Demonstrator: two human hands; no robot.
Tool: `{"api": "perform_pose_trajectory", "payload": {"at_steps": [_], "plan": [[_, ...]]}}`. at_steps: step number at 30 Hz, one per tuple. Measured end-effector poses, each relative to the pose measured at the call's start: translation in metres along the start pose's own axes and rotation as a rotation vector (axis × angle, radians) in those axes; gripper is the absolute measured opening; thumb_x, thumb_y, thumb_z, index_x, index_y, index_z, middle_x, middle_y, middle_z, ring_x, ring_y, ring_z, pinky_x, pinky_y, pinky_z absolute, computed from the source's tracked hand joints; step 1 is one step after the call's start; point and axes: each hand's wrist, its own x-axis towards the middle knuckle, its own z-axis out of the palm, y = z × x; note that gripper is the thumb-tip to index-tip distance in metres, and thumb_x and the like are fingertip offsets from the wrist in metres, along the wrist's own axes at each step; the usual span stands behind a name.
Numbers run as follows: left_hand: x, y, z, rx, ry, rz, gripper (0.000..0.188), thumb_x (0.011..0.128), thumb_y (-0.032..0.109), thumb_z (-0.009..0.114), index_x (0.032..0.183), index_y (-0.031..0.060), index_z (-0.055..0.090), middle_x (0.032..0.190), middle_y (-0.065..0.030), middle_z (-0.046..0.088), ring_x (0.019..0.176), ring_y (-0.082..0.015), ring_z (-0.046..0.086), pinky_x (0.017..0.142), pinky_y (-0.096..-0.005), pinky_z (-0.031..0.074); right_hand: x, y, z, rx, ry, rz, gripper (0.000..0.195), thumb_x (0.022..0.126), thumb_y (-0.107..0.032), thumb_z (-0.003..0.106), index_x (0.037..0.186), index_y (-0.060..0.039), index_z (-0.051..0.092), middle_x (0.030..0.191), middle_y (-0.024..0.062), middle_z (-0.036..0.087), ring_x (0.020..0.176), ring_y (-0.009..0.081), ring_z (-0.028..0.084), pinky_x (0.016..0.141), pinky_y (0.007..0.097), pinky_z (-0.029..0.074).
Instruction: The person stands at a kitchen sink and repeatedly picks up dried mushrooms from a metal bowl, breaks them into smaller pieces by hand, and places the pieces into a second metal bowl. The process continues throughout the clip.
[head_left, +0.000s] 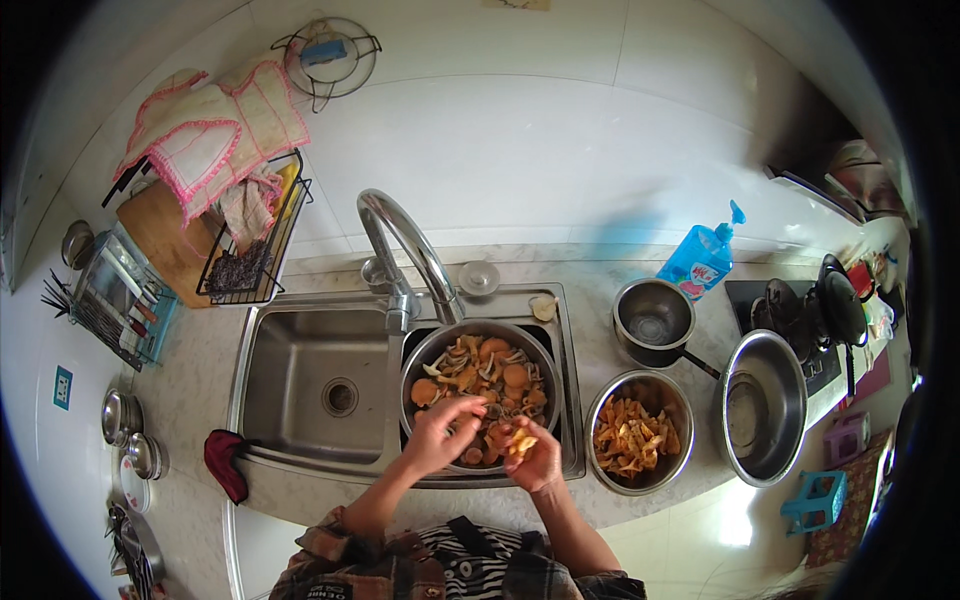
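A round steel basin sits in the right sink bowl, filled with orange and brown mushrooms, some with pale stems. Over its near side, my right hand is closed around torn yellow-orange mushroom pieces. My left hand hovers just left of it with fingers curled; whether it pinches something small is hard to see. Right of the sink stands a steel bowl holding torn orange mushroom strips.
A chrome faucet arches over the basin. The left sink bowl has a drain. A saucepan, blue soap bottle and large steel basin stand to the right. A dark red cloth lies at the sink's left front.
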Motion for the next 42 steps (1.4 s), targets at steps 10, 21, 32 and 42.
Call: {"api": "perform_pose_trajectory", "payload": {"at_steps": [10,21,32,42], "plan": [[-0.016,-0.103,-0.003,0.42,-0.307,-0.431,0.024,0.079,0.012,0.054,0.1,0.0015,0.058,0.084,-0.0148,0.062,0.078,-0.0267,0.06,0.067,-0.0366,0.048,-0.093,-0.105,0.042,-0.793,0.492,-0.847,0.015,0.08,-0.013,0.055,0.093,-0.0073,0.053,0.084,0.0065,0.058,0.072,0.0138,0.058,0.052,0.0243,0.048],[-0.003,-0.112,0.045,0.601,-0.558,-0.635,0.035,0.077,0.015,0.057,0.107,0.0027,0.046,0.089,-0.0162,0.057,0.084,-0.0313,0.055,0.065,-0.042,0.045,-0.115,-0.119,0.017,-1.727,0.954,-1.084,0.036,0.078,-0.008,0.056,0.112,0.0022,0.051,0.107,0.0155,0.055,0.093,0.0236,0.055,0.085,0.0331,0.043],[-0.017,-0.123,0.038,0.435,-0.337,-0.428,0.033,0.073,0.015,0.061,0.103,0.0029,0.054,0.082,-0.0155,0.059,0.077,-0.0305,0.056,0.065,-0.0414,0.044,-0.042,-0.021,0.049,-1.807,0.22,-0.631,0.029,0.075,-0.008,0.063,0.103,-0.0042,0.057,0.088,0.0118,0.058,0.073,0.0193,0.061,0.063,0.0287,0.049],[-0.014,-0.069,0.006,-0.225,-0.12,-0.441,0.024,0.072,0.0,0.06,0.095,-0.0005,0.052,0.087,-0.003,0.055,0.076,-0.009,0.054,0.066,-0.0237,0.047,0.013,0.019,-0.003,-1.684,0.207,-0.454,0.037,0.077,-0.011,0.06,0.111,0.0003,0.048,0.088,0.0129,0.061,0.076,0.0194,0.062,0.067,0.0286,0.049]]}}
